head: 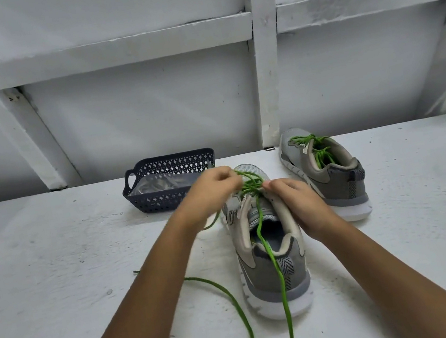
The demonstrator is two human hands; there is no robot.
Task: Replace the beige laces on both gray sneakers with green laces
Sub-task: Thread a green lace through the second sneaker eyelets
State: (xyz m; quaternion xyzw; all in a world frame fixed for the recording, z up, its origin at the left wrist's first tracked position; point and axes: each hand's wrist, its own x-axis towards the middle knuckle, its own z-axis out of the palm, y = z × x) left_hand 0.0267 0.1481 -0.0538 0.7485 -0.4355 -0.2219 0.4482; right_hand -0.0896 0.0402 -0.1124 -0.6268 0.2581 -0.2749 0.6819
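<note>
Two hands lacing the near gray sneaker on a white table.

The white table [58, 287] carried the near sneaker [277, 278], heel toward the camera, and the far sneaker [336, 178] well apart to its right, already threaded with a green lace [320, 151]. A dark basket [161, 200] behind held the beige laces [159, 184] (bundled, details blurred). The left hand [211, 191] pinched the loose green lace [274, 264] with curled fingers above the near sneaker's toe end; the right hand [295, 197] gripped that sneaker's right eyelet edge, fingers curled. The loose lace's two ends trailed over the heel and across the table toward the camera.
</note>
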